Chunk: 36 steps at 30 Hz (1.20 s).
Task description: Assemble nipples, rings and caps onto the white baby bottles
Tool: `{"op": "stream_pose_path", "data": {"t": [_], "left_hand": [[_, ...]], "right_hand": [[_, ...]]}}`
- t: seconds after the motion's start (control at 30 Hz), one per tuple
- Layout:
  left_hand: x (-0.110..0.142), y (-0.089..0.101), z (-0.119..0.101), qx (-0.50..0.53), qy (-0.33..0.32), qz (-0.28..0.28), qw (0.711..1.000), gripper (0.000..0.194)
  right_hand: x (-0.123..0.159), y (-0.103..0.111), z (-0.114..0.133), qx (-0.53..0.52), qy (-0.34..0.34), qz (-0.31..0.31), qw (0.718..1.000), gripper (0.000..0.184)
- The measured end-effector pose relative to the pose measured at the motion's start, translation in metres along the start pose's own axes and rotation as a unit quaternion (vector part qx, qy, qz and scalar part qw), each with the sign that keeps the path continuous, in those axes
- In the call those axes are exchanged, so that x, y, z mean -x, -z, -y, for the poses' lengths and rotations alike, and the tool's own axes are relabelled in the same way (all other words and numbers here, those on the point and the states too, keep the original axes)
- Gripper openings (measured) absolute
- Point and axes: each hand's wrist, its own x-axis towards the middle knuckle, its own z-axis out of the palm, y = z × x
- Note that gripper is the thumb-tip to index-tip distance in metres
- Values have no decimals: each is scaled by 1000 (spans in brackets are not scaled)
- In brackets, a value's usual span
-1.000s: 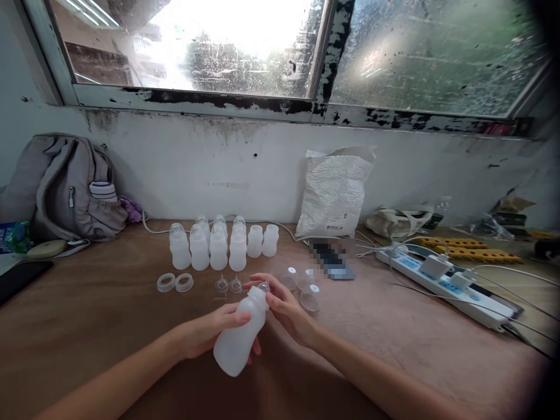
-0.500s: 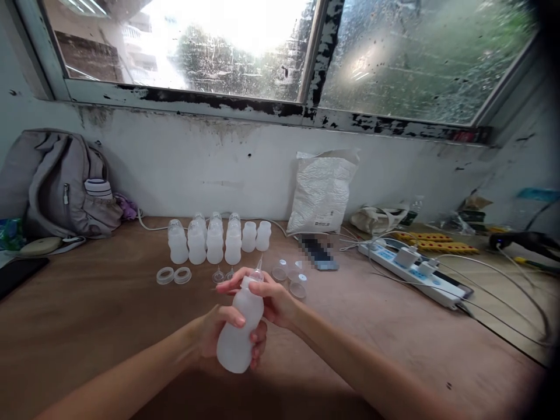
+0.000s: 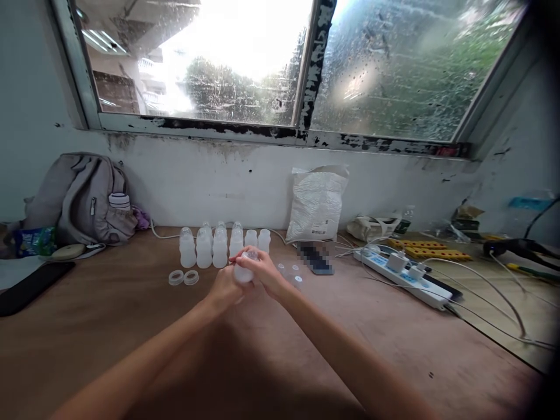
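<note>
Fingers of the left hand (image 3: 225, 286) grasp the body of a white bottle (image 3: 243, 273), and those of the right hand (image 3: 265, 269) curl around its clear top; the bottle is up above the middle of the brown counter (image 3: 385, 326), its rounded base turned toward the camera. How tightly either hand presses cannot be told, as much of the grip is hidden.

From the left edge, a dark flat device (image 3: 35, 290) lies on the counter, with a green and blue packet (image 3: 35, 241) behind it. Next comes a grey backpack (image 3: 85, 198) against the wall (image 3: 219, 175), a striped container (image 3: 119, 202) in its side pocket. Two pale rings (image 3: 176, 283) lie side by side, in front of upright bottles with clear domed tops (image 3: 188, 249). To their right stand two shorter uncapped bottles (image 3: 264, 239), partly behind the hands. Just right of the hands lie small clear discs (image 3: 298, 279), too faint to make out fully. Behind these, a silvery package (image 3: 315, 207) leans on the wall; a blurred-out phone (image 3: 317, 259) lies in front of it. Farther right are a soft beige bag (image 3: 371, 227), a white power strip (image 3: 426, 291) with chargers plugged in, and yellow strips (image 3: 431, 251).
</note>
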Motion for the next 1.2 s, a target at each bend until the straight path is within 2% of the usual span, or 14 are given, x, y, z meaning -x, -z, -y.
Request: {"op": "stream_pose_path", "data": {"t": [0.1, 0.17, 0.23, 0.33, 0.37, 0.43, 0.53, 0.6, 0.67, 0.73, 0.8, 0.9, 1.0, 1.2], "left_hand": [[0, 1, 10, -80, -14, -36, 996, 30], [3, 2, 20, -113, -13, -19, 993, 42], [7, 4, 31, -129, -37, -15, 991, 52], [11, 7, 43, -136, -71, -8, 988, 47], [11, 8, 46, -133, -79, -5, 988, 42], [10, 9, 49, -120, -84, -2, 989, 34], [7, 11, 50, -86, -73, -3, 994, 29], [6, 12, 51, -61, -53, -10, 997, 29], [6, 13, 51, -37, -28, -29, 999, 29], [6, 15, 52, -14, -4, -57, 998, 29], [7, 16, 53, 3, 13, -86, 996, 29], [8, 16, 53, 12, 21, -107, 994, 30], [10, 16, 51, 8, 13, -108, 994, 29], [11, 17, 51, -1, -2, -103, 995, 28]], "right_hand": [[-8, 23, 4, 167, -20, 59, 984, 43], [-12, 46, 7, 299, -25, 90, 950, 52], [-17, 70, 9, 435, -47, 86, 895, 51], [-23, 99, 4, 581, -107, 49, 806, 47], [-25, 106, 0, 599, -125, 46, 790, 44], [-30, 115, -8, 602, -151, 56, 782, 33], [-35, 120, -18, 591, -165, 70, 787, 17], [-38, 121, -19, 562, -143, 78, 811, 14], [-40, 120, -17, 477, -91, 81, 870, 19], [-40, 117, -13, 344, -36, 82, 935, 24], [-39, 113, -9, 227, -14, 87, 970, 28], [-37, 106, -5, 143, -18, 90, 985, 30], [-33, 98, -1, 131, -25, 101, 986, 30], [-29, 82, -3, 107, -42, 171, 978, 27]]}}
